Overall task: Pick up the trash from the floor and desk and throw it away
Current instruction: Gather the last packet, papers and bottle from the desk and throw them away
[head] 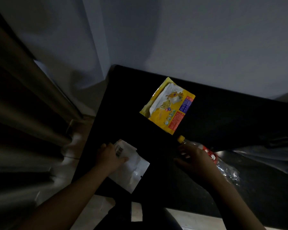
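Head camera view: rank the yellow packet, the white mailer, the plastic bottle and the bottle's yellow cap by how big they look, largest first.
1. yellow packet and white mailer: alike, and the left hand covers part of the mailer, so unranked.
2. plastic bottle, partly behind the right hand.
3. yellow cap.

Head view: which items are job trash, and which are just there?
Job: white packet under the left hand; yellow food wrapper; clear bottle by the right hand; white scrap on the floor.
Just there: black desk; curtain; wall.
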The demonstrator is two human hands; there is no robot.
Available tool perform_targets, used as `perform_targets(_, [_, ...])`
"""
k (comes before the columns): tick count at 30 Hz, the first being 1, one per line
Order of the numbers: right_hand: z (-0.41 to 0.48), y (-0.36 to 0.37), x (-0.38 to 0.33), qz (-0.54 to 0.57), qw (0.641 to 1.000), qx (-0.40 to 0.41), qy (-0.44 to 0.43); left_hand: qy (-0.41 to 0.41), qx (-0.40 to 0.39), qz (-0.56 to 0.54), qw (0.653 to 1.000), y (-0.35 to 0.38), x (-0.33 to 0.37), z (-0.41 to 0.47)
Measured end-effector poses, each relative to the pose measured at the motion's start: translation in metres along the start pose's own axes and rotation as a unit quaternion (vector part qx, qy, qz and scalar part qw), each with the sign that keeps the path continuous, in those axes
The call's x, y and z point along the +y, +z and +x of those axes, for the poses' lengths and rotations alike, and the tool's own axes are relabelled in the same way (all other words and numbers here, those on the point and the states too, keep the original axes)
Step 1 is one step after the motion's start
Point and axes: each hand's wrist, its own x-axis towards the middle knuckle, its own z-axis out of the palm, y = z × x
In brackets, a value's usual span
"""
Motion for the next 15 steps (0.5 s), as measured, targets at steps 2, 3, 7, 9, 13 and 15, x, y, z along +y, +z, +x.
perform_targets(2, [0.0,0.0,0.005,-0.005,1.0,0.001,0.006,-0.011,0.014,0.018,1.0,0.003,0.002,0.0])
perform_targets(3, [0.001,-0.001,0.007,-0.006,1.0,0.002,0.007,-0.017,0.019,0.023,0.999,0.004,0.002,0.0])
perform_targets(7, [0.003,-0.006,0.018,-0.008,1.0,0.004,0.011,-0.03,0.028,-0.005,0.999,0.007,0.006,-0.003])
perform_targets(9, [0.003,-0.008,0.023,-0.014,1.0,0.006,0.019,-0.018,0.032,-0.03,0.999,0.007,0.011,-0.006])
perform_targets(13, [0.006,-0.013,0.038,-0.009,0.999,0.031,0.039,0.017,0.031,-0.09,0.995,0.0,0.03,-0.01])
perform_targets(15, [0.009,-0.015,0.047,-0.009,0.997,0.027,0.068,0.038,0.014,-0.135,0.99,-0.008,0.042,-0.012])
